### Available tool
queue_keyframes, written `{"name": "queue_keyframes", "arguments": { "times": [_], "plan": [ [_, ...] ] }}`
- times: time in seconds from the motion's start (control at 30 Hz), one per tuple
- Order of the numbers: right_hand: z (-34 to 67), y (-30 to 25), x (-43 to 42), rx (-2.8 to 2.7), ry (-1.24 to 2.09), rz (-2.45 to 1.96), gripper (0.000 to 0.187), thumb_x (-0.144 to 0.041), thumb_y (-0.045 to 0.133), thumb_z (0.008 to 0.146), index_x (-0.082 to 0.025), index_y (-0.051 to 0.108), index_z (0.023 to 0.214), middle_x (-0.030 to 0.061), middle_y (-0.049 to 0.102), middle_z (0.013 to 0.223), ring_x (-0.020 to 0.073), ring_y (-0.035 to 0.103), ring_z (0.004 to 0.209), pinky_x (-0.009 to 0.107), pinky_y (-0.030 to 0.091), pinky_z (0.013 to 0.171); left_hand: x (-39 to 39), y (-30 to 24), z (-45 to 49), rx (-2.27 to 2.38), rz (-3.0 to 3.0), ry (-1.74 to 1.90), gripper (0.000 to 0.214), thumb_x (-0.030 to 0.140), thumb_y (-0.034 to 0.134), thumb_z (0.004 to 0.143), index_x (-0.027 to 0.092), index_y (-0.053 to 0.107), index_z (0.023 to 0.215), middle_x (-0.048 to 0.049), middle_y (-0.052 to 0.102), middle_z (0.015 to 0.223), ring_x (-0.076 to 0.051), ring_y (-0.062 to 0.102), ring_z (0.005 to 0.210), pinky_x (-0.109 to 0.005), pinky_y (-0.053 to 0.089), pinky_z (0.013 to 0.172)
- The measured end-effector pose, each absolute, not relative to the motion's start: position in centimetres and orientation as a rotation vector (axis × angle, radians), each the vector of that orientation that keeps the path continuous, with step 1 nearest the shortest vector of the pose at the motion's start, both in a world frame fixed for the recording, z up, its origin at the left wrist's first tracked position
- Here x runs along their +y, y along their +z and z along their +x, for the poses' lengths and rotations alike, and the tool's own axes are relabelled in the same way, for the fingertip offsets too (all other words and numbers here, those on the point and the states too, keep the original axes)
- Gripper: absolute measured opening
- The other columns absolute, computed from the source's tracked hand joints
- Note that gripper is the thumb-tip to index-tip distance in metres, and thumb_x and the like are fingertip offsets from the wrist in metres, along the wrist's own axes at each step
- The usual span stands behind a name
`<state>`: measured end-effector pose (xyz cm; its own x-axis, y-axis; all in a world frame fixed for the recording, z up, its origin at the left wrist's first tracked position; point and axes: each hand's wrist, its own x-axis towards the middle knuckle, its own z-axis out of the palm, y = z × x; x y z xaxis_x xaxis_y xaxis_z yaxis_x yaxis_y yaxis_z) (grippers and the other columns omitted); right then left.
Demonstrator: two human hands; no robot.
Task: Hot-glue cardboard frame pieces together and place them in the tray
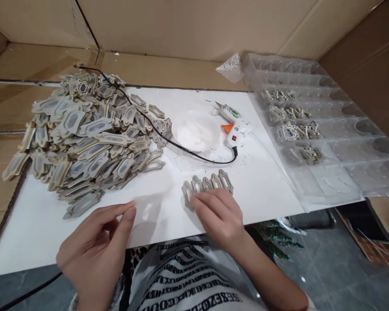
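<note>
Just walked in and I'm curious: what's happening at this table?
A person sits at a white board. The right hand presses on a short row of flat frame-shaped pieces. The left hand rests open nearby, holding nothing. A big heap of the same pieces lies to the left, with a glue gun behind and a clear compartment tray on the right.
</note>
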<state>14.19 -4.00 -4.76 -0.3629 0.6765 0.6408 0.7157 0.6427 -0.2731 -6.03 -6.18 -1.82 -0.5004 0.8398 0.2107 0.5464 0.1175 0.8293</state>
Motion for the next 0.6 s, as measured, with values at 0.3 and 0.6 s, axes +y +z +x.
{"name": "queue_keyframes", "arguments": {
  "times": [0.3,0.6],
  "plan": [
    [13.99,-4.67,-3.64,-2.154,-0.09,-1.117,0.017,-0.006,0.058,0.092,-0.018,0.069,0.091,0.005,0.077,0.085,0.0192,0.063,0.079,0.034,0.05,0.068,-6.78,-1.54,-6.6,2.112,1.387,1.289,0.004,0.033,0.072,0.081,0.031,0.074,0.084,0.0058,0.07,0.084,-0.017,0.062,0.078,-0.037,0.049,0.071],
    [14.54,-4.05,-4.5,-2.081,0.092,-1.116,0.017,-0.01,0.065,0.088,-0.015,0.069,0.104,0.0069,0.078,0.094,0.0216,0.062,0.081,0.037,0.049,0.071,-6.79,-1.97,-7.03,1.752,1.405,1.239,0.01,0.032,0.076,0.078,0.023,0.074,0.074,0.0005,0.071,0.074,-0.013,0.063,0.066,-0.021,0.052,0.057]
  ]
}}
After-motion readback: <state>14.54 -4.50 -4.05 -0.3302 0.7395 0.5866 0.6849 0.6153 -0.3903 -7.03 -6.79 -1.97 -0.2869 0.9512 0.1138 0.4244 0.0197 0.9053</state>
